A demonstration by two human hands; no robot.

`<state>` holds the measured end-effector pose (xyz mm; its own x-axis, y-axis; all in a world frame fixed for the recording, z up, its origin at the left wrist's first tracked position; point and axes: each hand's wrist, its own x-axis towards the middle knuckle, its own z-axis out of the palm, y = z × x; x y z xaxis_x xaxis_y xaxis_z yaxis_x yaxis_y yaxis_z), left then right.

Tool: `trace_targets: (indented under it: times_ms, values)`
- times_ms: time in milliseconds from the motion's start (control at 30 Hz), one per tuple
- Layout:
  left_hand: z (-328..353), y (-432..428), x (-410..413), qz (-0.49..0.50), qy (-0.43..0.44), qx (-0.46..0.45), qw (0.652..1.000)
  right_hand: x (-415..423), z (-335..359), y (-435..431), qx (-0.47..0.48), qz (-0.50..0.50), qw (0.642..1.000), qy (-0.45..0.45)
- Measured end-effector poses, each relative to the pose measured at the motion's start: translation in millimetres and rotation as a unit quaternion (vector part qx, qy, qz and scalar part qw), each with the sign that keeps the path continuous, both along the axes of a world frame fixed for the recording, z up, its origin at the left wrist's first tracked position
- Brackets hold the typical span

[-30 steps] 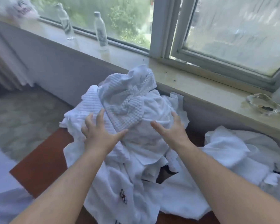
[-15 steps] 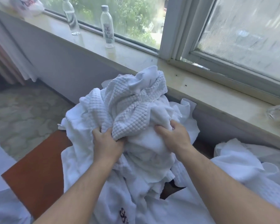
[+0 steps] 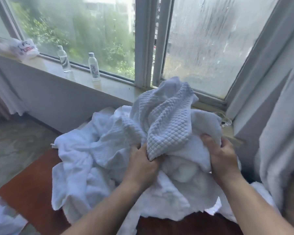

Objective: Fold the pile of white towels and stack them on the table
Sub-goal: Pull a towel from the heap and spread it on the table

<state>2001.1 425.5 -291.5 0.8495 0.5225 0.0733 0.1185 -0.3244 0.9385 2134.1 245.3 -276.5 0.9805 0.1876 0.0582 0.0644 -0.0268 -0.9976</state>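
1. Towels, all white, lie in a loose pile (image 3: 95,160) on a reddish-brown table (image 3: 29,189) below a window sill (image 3: 109,85); they are too tangled for you to count.
2. Your left hand (image 3: 143,163) grips the lower corner of a waffle-weave towel (image 3: 166,122), fingers curled into the cloth.
3. Your right hand (image 3: 222,158) grips a smoother white towel (image 3: 202,146) just beside it, thumb on top and fingers wrapped under the fold.
4. The waffle-weave towel rises bunched from your hands toward the window, its long axis roughly upright and leaning slightly right, its top reaching the sill.
5. Two clear plastic bottles stand upright on the sill to the left: one bottle (image 3: 63,58) farther left, a second bottle (image 3: 93,67) nearer the middle. The labels are too blurred to read.
6. One white plastic bag (image 3: 25,48) sits at the sill's far left, with red and dark printing that cannot be read.
7. One clear glass dish (image 3: 226,120) rests on the sill at right, partly hidden behind the towels.
8. A pale curtain (image 3: 278,133) hangs along the right edge.
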Motion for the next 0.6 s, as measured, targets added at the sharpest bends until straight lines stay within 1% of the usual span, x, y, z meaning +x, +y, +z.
trace_targets:
  times_ms: [100, 200, 300, 433, 500, 533, 600]
  values:
    - [10, -57, 6, -0.071, -0.02, -0.022, 0.997, -9, 9, -66, 0.001, -0.081, 0.996, -0.025]
    - [8, -106, 16, -0.139, -0.015, -0.03, 0.99, -15, 6, -123, -0.023, -0.162, 0.986, -0.024]
    - [-5, -137, 32, -0.194, 0.006, -0.054, 0.979, -19, -5, -164, -0.073, -0.238, 0.968, -0.018]
    - [-26, -155, 63, -0.242, 0.07, -0.043, 0.967, -14, -22, -185, -0.135, -0.317, 0.939, 0.003]
    - [-41, -154, 82, -0.259, 0.102, -0.018, 0.96, -6, -31, -181, -0.148, -0.328, 0.932, 0.032]
    - [-50, -152, 92, -0.263, 0.117, -0.003, 0.958, -2, -37, -175, -0.155, -0.316, 0.935, 0.044]
    - [-69, -142, 113, -0.262, 0.137, 0.049, 0.954, 8, -53, -159, -0.178, -0.275, 0.944, 0.032]
